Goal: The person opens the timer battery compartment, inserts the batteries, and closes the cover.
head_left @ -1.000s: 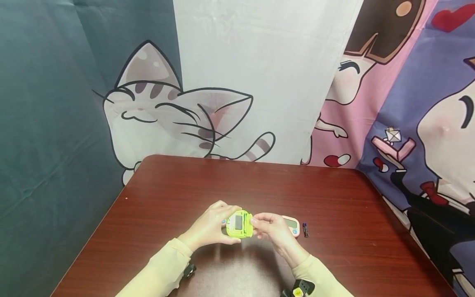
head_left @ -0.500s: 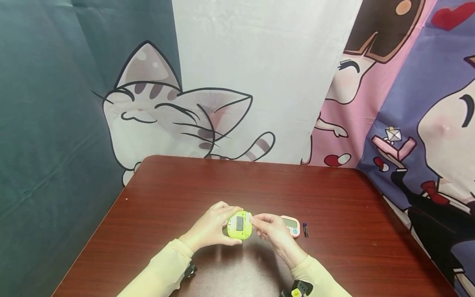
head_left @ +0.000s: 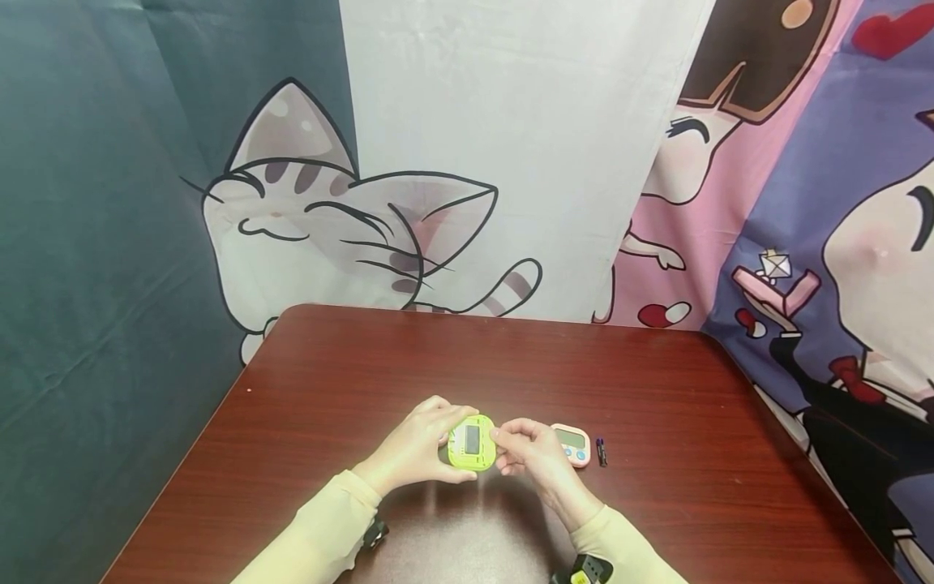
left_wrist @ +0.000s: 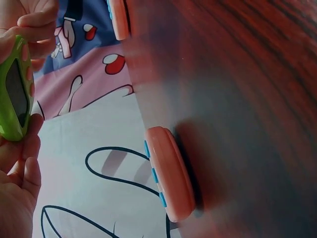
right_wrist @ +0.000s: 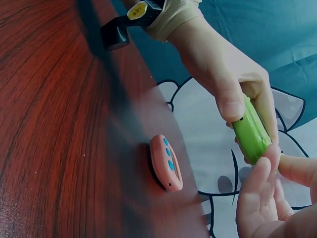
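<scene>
You are holding the green timer [head_left: 473, 444] up off the desk [head_left: 467, 357], in front of you and between both hands. Its case is the only container in view, and its inside is staying out of clear sight, so its contents are not telling. The side facing the head view is showing a grey window beside a pale label; the left wrist view is showing a dark screen [left_wrist: 18, 93] with reddish buttons [left_wrist: 28, 73] along one edge. Your left hand [head_left: 416, 444] is reaching in from the left, its fingers and thumb curling apart to clasp the timer's far and near edges. Your right hand [head_left: 541, 461] is coming in from the opposite side, thumb and forefinger pinching the right edge, the other fingers curling beneath. A pink timer [head_left: 574, 444] is lying on the desk just beyond your right hand, which is covering part of it; near its right end a small dark stick [head_left: 601, 452] is lying, too tiny to make out. Another pink timer [left_wrist: 171, 173] is resting on the desk, its blue buttons showing in the left wrist view, while your left hand is blocking it from the head view.
</scene>
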Motion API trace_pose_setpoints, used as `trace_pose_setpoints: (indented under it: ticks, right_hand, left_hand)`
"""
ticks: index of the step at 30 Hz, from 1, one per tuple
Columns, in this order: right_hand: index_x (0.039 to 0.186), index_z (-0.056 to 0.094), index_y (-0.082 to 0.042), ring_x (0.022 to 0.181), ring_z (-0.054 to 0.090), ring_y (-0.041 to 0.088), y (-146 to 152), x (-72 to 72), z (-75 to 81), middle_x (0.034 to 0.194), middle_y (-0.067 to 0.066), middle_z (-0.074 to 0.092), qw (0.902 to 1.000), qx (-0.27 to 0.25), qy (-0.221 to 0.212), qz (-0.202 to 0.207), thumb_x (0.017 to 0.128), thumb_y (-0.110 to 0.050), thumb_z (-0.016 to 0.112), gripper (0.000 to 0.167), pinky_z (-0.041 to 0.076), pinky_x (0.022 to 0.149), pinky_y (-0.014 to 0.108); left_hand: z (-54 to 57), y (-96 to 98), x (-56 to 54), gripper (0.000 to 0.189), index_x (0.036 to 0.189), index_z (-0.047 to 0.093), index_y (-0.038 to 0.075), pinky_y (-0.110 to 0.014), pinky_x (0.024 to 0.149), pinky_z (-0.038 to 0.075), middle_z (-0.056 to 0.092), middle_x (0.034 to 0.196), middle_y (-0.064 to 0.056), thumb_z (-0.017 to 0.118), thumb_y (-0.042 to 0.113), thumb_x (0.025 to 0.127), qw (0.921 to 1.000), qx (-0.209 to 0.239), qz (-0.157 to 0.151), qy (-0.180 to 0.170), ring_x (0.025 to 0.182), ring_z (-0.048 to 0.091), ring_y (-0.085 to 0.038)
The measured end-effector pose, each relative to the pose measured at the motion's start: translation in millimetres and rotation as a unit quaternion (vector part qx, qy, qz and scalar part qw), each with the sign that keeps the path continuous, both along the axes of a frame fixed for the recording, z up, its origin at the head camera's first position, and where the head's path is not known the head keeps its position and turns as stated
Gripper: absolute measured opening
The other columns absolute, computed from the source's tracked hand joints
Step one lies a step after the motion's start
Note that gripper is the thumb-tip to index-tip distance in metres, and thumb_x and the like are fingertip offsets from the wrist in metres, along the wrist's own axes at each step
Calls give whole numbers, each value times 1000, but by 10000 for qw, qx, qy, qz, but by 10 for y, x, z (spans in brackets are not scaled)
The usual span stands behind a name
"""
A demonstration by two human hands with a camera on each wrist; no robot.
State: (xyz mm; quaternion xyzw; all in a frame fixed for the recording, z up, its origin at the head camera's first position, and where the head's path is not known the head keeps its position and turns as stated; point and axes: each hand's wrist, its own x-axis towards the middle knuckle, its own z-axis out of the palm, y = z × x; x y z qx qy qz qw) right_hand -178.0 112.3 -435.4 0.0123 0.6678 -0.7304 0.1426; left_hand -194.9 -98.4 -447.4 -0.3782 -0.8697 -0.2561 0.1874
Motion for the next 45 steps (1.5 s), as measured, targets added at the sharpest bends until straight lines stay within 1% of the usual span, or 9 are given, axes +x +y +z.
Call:
trace_pose_setpoints:
  ticks: [7,16,19,23,28,30,36,42,45]
  right_hand:
    - [116,52,14,56,63,10,46,10,-26,78,5,65,9975,-5,-197,680,92,-20,62,43,54,56,24]
    - [115,51,16,60,66,11,74,-6,-35,76,5,67,9956,-159,-169,903,94,-18,58,41,56,62,27]
    - [113,52,16,60,66,12,70,-3,-32,75,5,67,9953,-226,-134,933,94,-16,56,37,56,61,27]
    - [110,54,14,61,66,12,65,-6,-35,76,5,67,9945,-294,-109,1000,95,-16,56,34,56,61,27]
    - [113,52,16,62,67,12,77,-2,-31,78,5,67,9935,-283,-60,1098,94,-16,58,38,56,63,27]
    - [115,51,18,63,67,12,91,1,-30,78,6,67,9931,-257,-22,1144,93,-14,58,40,56,65,28]
    - [117,49,21,68,68,13,132,-9,-55,80,8,69,9917,-209,186,1257,90,-5,61,40,56,69,30]
    - [109,52,18,69,68,14,147,-3,-69,78,7,68,9894,-235,318,1396,88,-2,62,31,56,70,30]
    - [102,55,13,68,68,14,149,1,-69,76,6,67,9887,-222,344,1444,87,-2,63,22,56,69,30]
  left_hand:
    - [16,1,36,76,126,58,21,-25,78,45,63,104,15,84,49,60,9994,111,73,-327,93,48,-6]
    - [41,44,65,79,133,53,17,-41,94,32,61,126,5,86,37,64,9839,733,-103,-1627,107,57,-10]
    - [66,39,52,67,132,54,15,-30,87,43,64,118,0,81,32,73,9722,1181,-337,-1991,91,60,-8]
    - [93,16,32,50,129,56,8,-23,63,53,64,111,-8,72,21,84,9551,1599,-650,-2406,75,59,-5]
    - [105,-13,20,53,135,51,6,-21,59,50,65,91,-5,69,16,86,9530,1514,-669,-2539,64,54,-3]
    - [109,-18,21,60,139,46,6,-22,59,49,66,85,-3,70,16,85,9476,1530,-613,-2735,63,56,-3]
    - [131,-10,34,61,135,51,4,-22,71,53,70,103,-12,73,25,82,9221,1845,-243,-3393,83,69,-13]
    - [125,-5,36,52,129,57,3,-24,75,54,71,104,-13,72,24,84,9229,1827,-192,-3384,93,69,-20]
    - [124,2,44,50,129,58,5,-24,76,53,70,106,-14,72,24,85,9189,1846,-194,-3481,97,68,-20]
